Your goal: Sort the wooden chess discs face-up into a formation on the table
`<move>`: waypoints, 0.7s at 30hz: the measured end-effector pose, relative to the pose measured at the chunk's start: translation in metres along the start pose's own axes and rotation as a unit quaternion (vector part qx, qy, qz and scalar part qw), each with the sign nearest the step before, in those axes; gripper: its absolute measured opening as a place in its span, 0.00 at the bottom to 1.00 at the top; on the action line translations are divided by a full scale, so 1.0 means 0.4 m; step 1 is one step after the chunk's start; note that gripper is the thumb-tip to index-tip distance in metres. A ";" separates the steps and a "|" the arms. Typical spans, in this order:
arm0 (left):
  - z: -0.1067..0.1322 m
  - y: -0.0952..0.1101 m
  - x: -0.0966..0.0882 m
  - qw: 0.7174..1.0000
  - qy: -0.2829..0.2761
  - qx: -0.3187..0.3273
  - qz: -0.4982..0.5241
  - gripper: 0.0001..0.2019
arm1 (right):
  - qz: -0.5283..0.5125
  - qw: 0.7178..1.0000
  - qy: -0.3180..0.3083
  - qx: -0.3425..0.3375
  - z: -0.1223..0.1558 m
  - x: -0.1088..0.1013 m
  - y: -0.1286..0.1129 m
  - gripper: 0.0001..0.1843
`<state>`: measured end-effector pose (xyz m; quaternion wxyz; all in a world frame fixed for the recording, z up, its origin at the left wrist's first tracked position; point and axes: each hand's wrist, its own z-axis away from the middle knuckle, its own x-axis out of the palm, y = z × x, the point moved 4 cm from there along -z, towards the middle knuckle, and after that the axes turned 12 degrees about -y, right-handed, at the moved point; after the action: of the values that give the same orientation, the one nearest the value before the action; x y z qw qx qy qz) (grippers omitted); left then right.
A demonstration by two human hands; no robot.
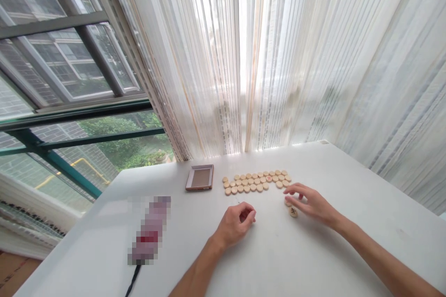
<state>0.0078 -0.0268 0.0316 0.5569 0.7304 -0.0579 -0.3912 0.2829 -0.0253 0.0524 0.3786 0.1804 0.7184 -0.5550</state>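
Note:
My left hand (pixel 235 223) rests on the white table with its fingers curled in, and no object shows in it. Over at the right, my right hand (pixel 311 203) has its thumb and fingers apart. Its thumb partly covers a round wooden Chinese chess piece (pixel 287 203). Just below that lies another chess piece (pixel 293 212) with a black character facing up. Beyond both hands, several pale chess pieces (pixel 247 189) lie in close rows. One piece (pixel 269 179) among them shows a red character; most of the others look blank on top.
A shallow open box (pixel 200 178) stands left of the rows. On the left of the table (pixel 195 222) lies a blurred-out purple object (pixel 149 234) with a black cord (pixel 133 280). Striped sheer curtains (pixel 278 55) hang behind the far edge, and a window (pixel 76 60) is at the left.

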 end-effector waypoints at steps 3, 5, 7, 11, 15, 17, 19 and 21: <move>-0.001 0.001 -0.001 1.000 0.003 -0.001 0.002 0.11 | 0.028 0.999 0.010 -0.027 0.046 0.018 0.022 0.15; -0.002 -0.001 -0.001 1.000 0.007 -0.004 0.001 0.11 | 0.046 0.998 0.016 -0.030 0.066 0.028 0.035 0.16; -0.002 -0.002 -0.001 1.000 0.010 -0.005 -0.002 0.11 | 0.057 0.998 0.016 -0.033 0.074 0.036 0.040 0.17; -0.001 0.000 0.000 1.000 0.010 -0.006 -0.011 0.12 | 0.057 0.997 0.016 -0.043 0.070 0.040 0.036 0.16; 0.001 0.003 0.001 1.000 0.005 -0.004 -0.011 0.12 | 0.040 0.999 0.008 -0.031 0.066 0.040 0.038 0.16; 0.001 0.004 0.001 1.000 0.005 -0.005 -0.010 0.12 | 0.034 0.999 0.004 -0.027 0.066 0.039 0.041 0.17; 0.002 0.005 0.000 1.000 0.008 -0.007 -0.010 0.13 | 0.025 0.999 0.003 -0.024 0.066 0.038 0.045 0.17; 0.002 0.007 -0.001 1.000 0.010 -0.008 -0.011 0.13 | 0.015 1.000 0.006 -0.018 0.065 0.034 0.049 0.18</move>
<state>0.0081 -0.0283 0.0341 0.5589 0.7303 -0.0414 -0.3905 0.2961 -0.0455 0.0267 0.3852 0.1878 0.7279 -0.5353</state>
